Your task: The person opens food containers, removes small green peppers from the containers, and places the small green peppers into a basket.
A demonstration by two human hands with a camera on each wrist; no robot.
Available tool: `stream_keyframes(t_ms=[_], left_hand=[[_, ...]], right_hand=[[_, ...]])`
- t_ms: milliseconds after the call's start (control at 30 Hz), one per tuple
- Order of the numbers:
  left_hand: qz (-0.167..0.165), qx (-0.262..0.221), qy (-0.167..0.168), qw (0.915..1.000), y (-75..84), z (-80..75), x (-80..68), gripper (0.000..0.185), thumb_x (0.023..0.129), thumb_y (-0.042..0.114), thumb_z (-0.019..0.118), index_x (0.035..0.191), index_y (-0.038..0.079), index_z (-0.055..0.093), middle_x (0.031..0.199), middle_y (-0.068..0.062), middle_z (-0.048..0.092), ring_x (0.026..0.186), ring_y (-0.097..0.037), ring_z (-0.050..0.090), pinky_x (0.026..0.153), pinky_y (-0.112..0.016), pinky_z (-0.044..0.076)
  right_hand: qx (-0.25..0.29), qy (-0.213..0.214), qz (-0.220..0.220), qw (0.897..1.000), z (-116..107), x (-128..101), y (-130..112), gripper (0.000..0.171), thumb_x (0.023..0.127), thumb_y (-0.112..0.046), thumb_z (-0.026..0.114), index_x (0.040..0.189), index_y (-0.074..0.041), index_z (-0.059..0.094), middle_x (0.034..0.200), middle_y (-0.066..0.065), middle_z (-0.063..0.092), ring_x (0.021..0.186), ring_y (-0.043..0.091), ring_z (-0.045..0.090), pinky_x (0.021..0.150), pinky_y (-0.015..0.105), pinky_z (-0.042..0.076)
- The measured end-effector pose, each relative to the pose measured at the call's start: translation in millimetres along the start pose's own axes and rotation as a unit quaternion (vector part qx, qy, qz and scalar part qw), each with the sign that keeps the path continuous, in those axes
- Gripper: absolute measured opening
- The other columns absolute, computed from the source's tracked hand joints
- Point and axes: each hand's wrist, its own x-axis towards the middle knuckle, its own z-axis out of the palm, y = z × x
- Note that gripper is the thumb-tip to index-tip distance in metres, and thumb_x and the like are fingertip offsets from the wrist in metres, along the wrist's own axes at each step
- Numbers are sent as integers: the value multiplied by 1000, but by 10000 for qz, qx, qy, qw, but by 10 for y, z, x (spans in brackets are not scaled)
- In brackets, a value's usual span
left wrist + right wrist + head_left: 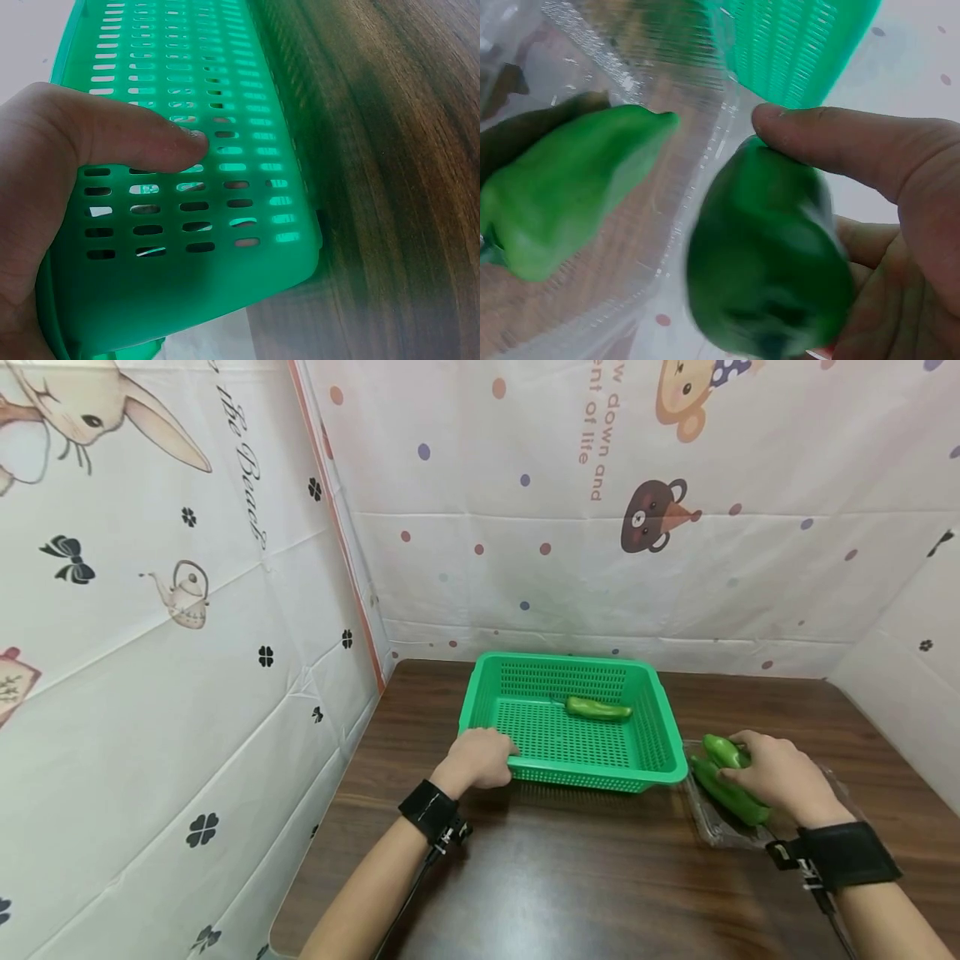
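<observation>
My left hand [480, 757] grips the near left part of the rim of a green plastic basket [592, 772]. In the left wrist view its thumb lies along the slotted outer wall. Inside the basket, a long green pepper [597, 709] rests toward the back. Over on the right, my right hand [786, 777] holds a plump green pepper [769, 255] between thumb and fingers, above a clear plastic tray [708, 835]. Another green pepper [574, 187] lies in that tray, below the hand.
Basket and tray stand side by side on a dark brown wooden table [555, 877]. Printed white sheeting [465, 577] rises behind the table and on both sides. Each wrist wears a black band with a camera and a trailing cable.
</observation>
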Motion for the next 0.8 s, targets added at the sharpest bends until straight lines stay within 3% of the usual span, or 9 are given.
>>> stream_keyframes(t_ms=[200,533,800], left_hand=[[-1,12,52,10000,-6,5,-2,51,82,14,61,128,34,72,105,5,75,60,-11,25,52,-28,21],[27,19,63,10000,-3,-3,0,52,81,13,61,128,33,73,79,6,66,60,-12,20,53,-29,18],[-6,17,30,10000,-1,4,2,51,83,15,62,129,33,72,117,5,75,62,-12,29,53,-28,23]], right_hand=[[-59,110,18,9999,-93,10,-36,65,89,-27,76,131,16,53,90,21,66,69,23,59,55,37,46],[-103,203,6,9997,-189,67,-105,59,90,-25,75,130,13,55,94,23,67,71,26,59,57,39,46],[-92,397,-59,9992,-279,153,-192,56,89,-23,75,129,10,56,95,25,67,70,26,60,55,38,44]])
